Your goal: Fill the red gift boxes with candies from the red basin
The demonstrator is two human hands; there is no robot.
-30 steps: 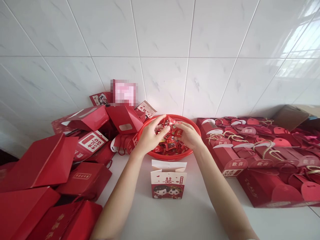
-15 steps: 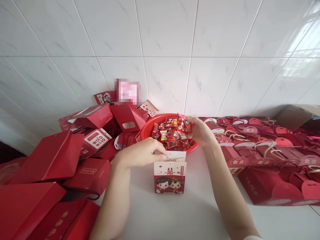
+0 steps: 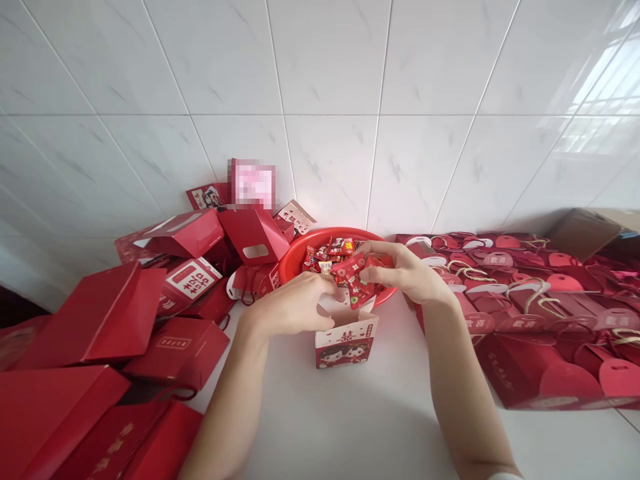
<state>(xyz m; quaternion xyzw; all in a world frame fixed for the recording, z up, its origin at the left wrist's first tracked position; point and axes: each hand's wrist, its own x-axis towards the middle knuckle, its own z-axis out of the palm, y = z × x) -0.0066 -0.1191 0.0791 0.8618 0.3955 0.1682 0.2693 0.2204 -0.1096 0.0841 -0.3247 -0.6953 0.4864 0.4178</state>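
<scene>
A small red-and-cream gift box (image 3: 344,353) with a cartoon couple on its front stands on the white surface, tipped slightly, its top open. My left hand (image 3: 290,303) holds the box's left upper edge, thumb at the front rim and fingers toward the back flap. Right above the opening, my right hand (image 3: 413,272) grips a red wrapped candy (image 3: 354,279); other wrappers seem to be in the palm, partly hidden by the fingers. Just behind the box sits a red plastic basket (image 3: 295,257) of wrapped candies (image 3: 341,246), partly covered by both hands.
Red gift boxes (image 3: 90,313) are piled on the left. Rows of red boxes with rope handles (image 3: 530,293) fill the right side. A brown cardboard box (image 3: 583,233) stands at the far right. A tiled wall (image 3: 330,170) closes off the back.
My right hand has moved from over the basket toward me and left, bringing the candy above the box. My left hand has spread the box's top wider, and the box has tilted.
</scene>
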